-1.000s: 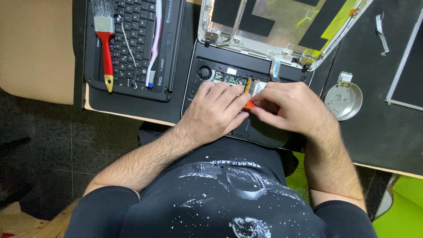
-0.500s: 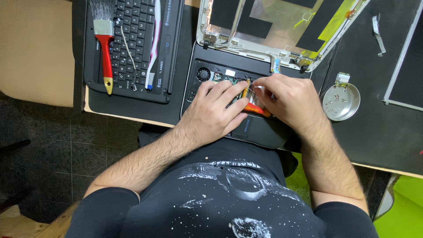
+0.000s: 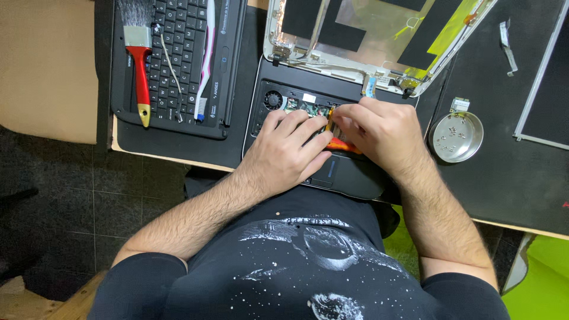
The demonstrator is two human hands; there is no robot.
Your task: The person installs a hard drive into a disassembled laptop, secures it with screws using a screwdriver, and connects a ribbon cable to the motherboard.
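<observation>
We are looking down at the opened laptop base (image 3: pixel 355 178), lying at the centre of the counter (image 3: pixel 492 189) with its board and a small round fan (image 3: pixel 273 99) exposed. Our left hand (image 3: pixel 290 155) is resting flat on the base, fingers spread and pressing down near the board, gripping nothing that we can see. Our right hand (image 3: pixel 382 131) is curling around an orange-handled tool (image 3: pixel 344 145), whose handle is peeking out between the two hands; the tip is hidden, so we cannot tell what it is touching. At twelve o'clock from the hands, the stripped screen lid (image 3: pixel 367 35) is lying open. At ten o'clock, a detached keyboard (image 3: pixel 178 65) is carrying a red-handled paintbrush (image 3: pixel 140 65) and a toothbrush (image 3: pixel 205 59). At three o'clock, a small metal dish (image 3: pixel 456 137) is sitting on the counter, just beside the right hand but apart from it.
</observation>
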